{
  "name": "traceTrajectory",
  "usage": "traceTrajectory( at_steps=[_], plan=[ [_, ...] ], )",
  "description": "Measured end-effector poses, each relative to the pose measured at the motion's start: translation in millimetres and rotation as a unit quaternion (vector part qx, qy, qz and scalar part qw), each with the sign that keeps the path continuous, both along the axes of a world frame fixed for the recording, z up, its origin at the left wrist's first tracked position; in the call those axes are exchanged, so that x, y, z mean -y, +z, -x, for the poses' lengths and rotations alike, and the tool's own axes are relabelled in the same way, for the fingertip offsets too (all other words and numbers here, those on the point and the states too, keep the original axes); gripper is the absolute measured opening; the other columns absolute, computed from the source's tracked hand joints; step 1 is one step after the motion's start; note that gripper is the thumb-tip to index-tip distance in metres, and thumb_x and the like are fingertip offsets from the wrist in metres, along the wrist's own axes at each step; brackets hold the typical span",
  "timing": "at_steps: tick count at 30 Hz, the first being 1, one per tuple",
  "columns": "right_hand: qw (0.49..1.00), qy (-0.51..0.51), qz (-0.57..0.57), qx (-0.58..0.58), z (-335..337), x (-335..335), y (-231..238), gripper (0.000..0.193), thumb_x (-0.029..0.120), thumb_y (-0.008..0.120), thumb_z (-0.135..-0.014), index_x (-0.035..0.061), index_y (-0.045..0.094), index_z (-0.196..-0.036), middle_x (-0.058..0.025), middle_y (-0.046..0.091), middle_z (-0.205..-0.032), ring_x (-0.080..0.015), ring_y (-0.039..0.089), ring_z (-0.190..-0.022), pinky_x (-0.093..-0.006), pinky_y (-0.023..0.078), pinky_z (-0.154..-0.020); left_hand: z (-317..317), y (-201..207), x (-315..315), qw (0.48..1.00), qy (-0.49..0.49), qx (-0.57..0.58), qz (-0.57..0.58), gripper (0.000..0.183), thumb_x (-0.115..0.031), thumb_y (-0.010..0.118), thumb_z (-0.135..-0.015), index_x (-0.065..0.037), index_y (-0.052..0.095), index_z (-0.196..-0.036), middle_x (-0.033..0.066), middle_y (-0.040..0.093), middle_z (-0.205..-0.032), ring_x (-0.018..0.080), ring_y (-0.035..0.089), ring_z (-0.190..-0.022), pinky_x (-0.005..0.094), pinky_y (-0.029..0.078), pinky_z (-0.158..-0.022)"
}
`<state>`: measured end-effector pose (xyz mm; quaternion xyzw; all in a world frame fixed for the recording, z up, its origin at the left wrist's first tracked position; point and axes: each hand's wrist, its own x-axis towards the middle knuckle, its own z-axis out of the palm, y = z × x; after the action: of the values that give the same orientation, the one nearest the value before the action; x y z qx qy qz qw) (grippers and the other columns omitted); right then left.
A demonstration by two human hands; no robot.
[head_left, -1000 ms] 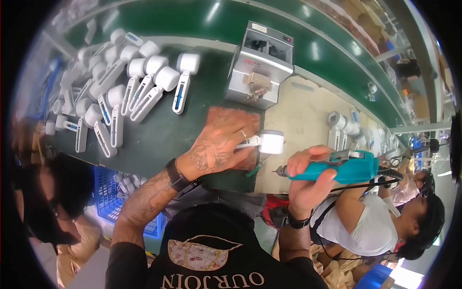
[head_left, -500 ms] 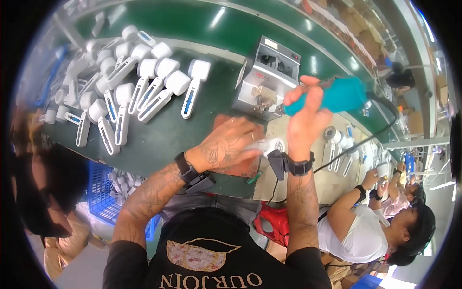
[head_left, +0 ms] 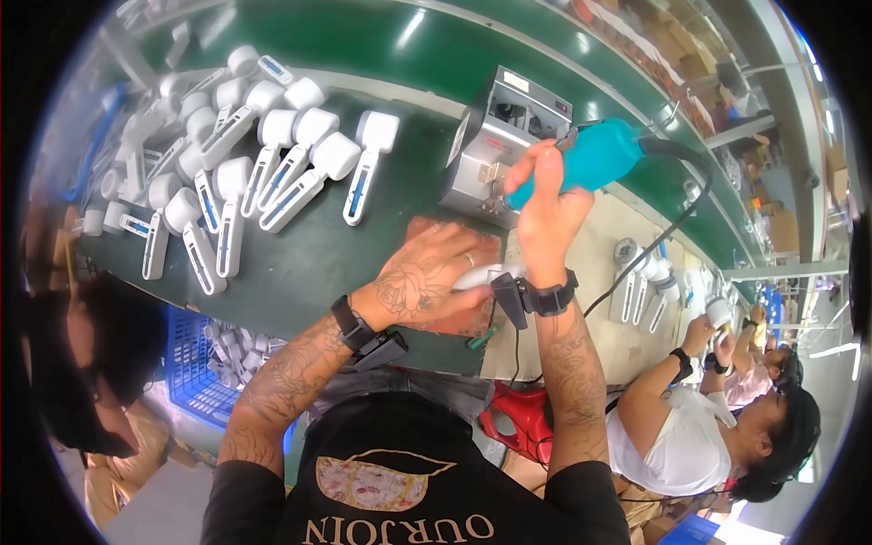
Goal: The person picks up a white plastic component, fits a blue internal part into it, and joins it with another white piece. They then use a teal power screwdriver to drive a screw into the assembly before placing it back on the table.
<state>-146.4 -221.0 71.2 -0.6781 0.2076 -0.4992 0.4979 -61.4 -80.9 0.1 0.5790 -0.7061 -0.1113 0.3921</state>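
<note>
On a reddish-brown mat (head_left: 451, 320), my left hand (head_left: 425, 275) closes its thumb and fingers around a white handheld device (head_left: 476, 277). The far end of this device is hidden behind my right wrist. Raised above the bench, my right hand (head_left: 551, 204) wraps around a teal electric screwdriver (head_left: 601, 156) with a black cable. The screwdriver's nose points left, close to the metal front of a grey screw feeder (head_left: 472, 177). Its bit cannot be made out. Both of my wrists wear black straps with small black modules.
Many white round-headed devices (head_left: 289, 173) lie piled at the left on the green bench (head_left: 309, 263). Below stands a blue crate (head_left: 195, 363) with white parts. More devices (head_left: 636, 277) lie at the right, near a co-worker (head_left: 677, 427). A small green tool (head_left: 479, 341) rests by the mat.
My right hand has brought the screwdriver left and slightly down, nearer the screw feeder. My left hand has settled around the white device, whose round grille is now hidden.
</note>
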Motion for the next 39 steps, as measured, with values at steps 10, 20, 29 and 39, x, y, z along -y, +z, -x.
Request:
traceTrajectory(
  at_steps=[10, 20, 29, 39],
  plan=[
    [0.996, 0.019, -0.083, 0.009, 63.7, -33.1, -5.1, 0.043, 0.037, 0.058, -0.103, -0.0044, 0.055, -0.11, -0.0076, 0.056, -0.072, -0.0174, 0.055, -0.062, -0.032, 0.046, -0.059, 1.1, 1.7, 2.9, 1.0, 0.004, -0.004, 0.016, 0.05, -0.032, 0.072, -0.086, -0.005, 0.062, -0.127, 0.0114, 0.064, -0.116, 0.0307, 0.058, -0.109, 0.0422, 0.046, -0.098],
    [0.996, 0.041, -0.075, 0.016, 60.8, -29.7, -19.2, 0.04, 0.038, 0.059, -0.102, -0.0021, 0.052, -0.105, -0.0078, 0.056, -0.073, -0.0181, 0.056, -0.063, -0.0323, 0.046, -0.06, -1.0, 0.4, 5.5, 1.0, -0.003, -0.007, 0.012, 0.048, -0.03, 0.071, -0.086, -0.006, 0.062, -0.127, 0.0115, 0.063, -0.117, 0.0313, 0.058, -0.109, 0.0421, 0.047, -0.097],
    [0.992, 0.053, -0.102, 0.048, 61.8, -37.9, -32.6, 0.034, 0.034, 0.059, -0.103, 0.0028, 0.049, -0.093, -0.0062, 0.051, -0.07, -0.017, 0.052, -0.062, -0.0319, 0.046, -0.059, 5.6, 0.8, 1.7, 0.999, 0.008, 0.049, 0.012, 0.05, -0.03, 0.069, -0.087, -0.001, 0.06, -0.126, 0.0161, 0.059, -0.126, 0.0326, 0.055, -0.117, 0.0435, 0.043, -0.104],
    [0.996, 0.029, -0.078, 0.014, 44.2, -24.7, 0.3, 0.034, 0.033, 0.056, -0.105, -0.0003, 0.055, -0.107, -0.0057, 0.054, -0.072, -0.0177, 0.057, -0.066, -0.0312, 0.047, -0.061, 1.1, 2.5, 2.1, 0.999, 0.014, 0.028, 0.017, 0.045, -0.03, 0.069, -0.088, -0.008, 0.063, -0.127, 0.0105, 0.062, -0.123, 0.0303, 0.057, -0.112, 0.0415, 0.045, -0.102]
  ],
)
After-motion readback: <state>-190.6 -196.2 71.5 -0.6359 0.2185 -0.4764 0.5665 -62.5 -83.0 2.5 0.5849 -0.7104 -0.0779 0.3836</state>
